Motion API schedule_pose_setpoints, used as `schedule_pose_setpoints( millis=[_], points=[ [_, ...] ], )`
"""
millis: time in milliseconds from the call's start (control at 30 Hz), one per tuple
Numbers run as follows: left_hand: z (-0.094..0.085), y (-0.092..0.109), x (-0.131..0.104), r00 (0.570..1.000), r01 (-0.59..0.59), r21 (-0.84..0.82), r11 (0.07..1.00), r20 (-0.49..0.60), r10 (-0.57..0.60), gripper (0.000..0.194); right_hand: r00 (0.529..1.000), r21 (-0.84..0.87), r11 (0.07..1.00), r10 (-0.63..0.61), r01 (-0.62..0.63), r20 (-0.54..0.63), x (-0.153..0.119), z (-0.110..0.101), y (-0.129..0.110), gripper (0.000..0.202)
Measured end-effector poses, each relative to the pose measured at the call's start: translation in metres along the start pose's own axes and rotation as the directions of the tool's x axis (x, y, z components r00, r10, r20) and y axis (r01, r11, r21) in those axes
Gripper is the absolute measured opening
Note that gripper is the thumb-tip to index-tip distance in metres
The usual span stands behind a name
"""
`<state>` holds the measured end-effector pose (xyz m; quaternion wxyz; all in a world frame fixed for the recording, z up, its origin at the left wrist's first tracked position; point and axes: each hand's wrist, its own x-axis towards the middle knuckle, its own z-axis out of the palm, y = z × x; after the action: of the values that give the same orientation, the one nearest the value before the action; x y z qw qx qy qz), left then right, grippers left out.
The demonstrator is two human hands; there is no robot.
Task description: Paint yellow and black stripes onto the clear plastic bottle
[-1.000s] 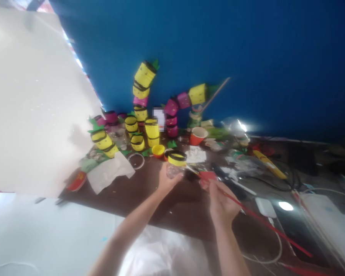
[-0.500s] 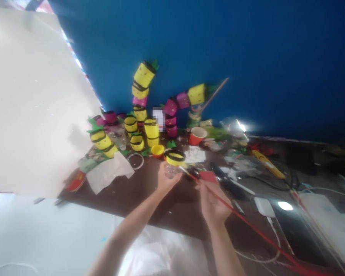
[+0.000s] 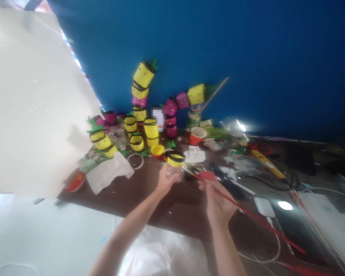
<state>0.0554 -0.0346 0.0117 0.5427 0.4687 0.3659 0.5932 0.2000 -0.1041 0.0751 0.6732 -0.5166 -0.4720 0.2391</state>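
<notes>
My left hand is closed around a small clear plastic cup, held tilted above the front of the table. A yellow band and a black strip run round the cup's rim; its lower part is see-through. My right hand pinches a long, thin paintbrush with a red handle. The handle slants down to the lower right, and the pale tip is close to the yellow band. Blur hides whether the tip touches it. Below the brush, near my right fingertips, is a red card.
Yellow cups and magenta cups with green paper leaves stand behind. Around them are an orange cup, a white sheet and a clear ring. To the right lie a yellow cutter-like tool, cables and a white charger.
My right hand has shifted a little to the right, and the brush handle's far end has swung into view. The cup in my left hand has turned or tipped slightly.
</notes>
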Motion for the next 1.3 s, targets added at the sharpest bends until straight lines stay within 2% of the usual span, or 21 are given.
schedule_pose_setpoints(
  millis=[233, 400, 467, 633, 767, 867, 1000, 1300],
  points=[
    [-0.001, -0.004, 0.0, 0.999, 0.045, -0.069, 0.997, -0.005, -0.045, 0.057, 0.994, -0.04, 0.998, -0.045, 0.041, -0.1, 0.002, -0.008, 0.0, 0.012],
    [-0.001, -0.004, 0.0, 0.998, 0.053, -0.111, 0.992, 0.045, -0.048, 0.06, 1.0, 0.001, 1.0, -0.024, 0.024, -0.008, 0.0, -0.002, 0.0, 0.01],
    [-0.001, -0.003, 0.0, 0.996, 0.066, -0.14, 0.988, 0.064, -0.057, 0.061, 1.0, 0.0, 1.0, -0.023, 0.023, -0.008, 0.0, -0.002, 0.0, 0.011],
    [0.001, 0.003, 0.001, 0.978, 0.184, -0.299, 0.936, 0.147, -0.146, 0.064, 0.991, -0.024, 0.999, -0.039, 0.036, -0.129, 0.007, -0.008, -0.004, 0.011],
    [0.001, 0.007, 0.003, 0.962, 0.262, -0.446, 0.856, 0.191, -0.195, 0.06, 0.969, 0.187, 0.982, 0.067, -0.022, -0.236, 0.012, -0.008, -0.007, 0.017],
    [0.001, 0.007, 0.004, 0.951, 0.303, -0.505, 0.808, 0.211, -0.224, 0.057, 0.963, 0.344, 0.935, 0.169, -0.09, -0.209, 0.013, -0.003, -0.007, 0.021],
    [0.001, 0.007, 0.005, 0.936, 0.35, -0.5, 0.792, 0.231, -0.267, 0.059, 0.95, 0.397, 0.896, 0.275, -0.197, -0.148, 0.012, 0.006, -0.005, 0.026],
    [0.004, 0.009, 0.002, 0.925, 0.371, -0.438, 0.819, 0.251, -0.285, 0.062, 0.955, 0.369, 0.902, 0.28, -0.225, -0.101, 0.014, 0.015, -0.009, 0.026]
  ],
)
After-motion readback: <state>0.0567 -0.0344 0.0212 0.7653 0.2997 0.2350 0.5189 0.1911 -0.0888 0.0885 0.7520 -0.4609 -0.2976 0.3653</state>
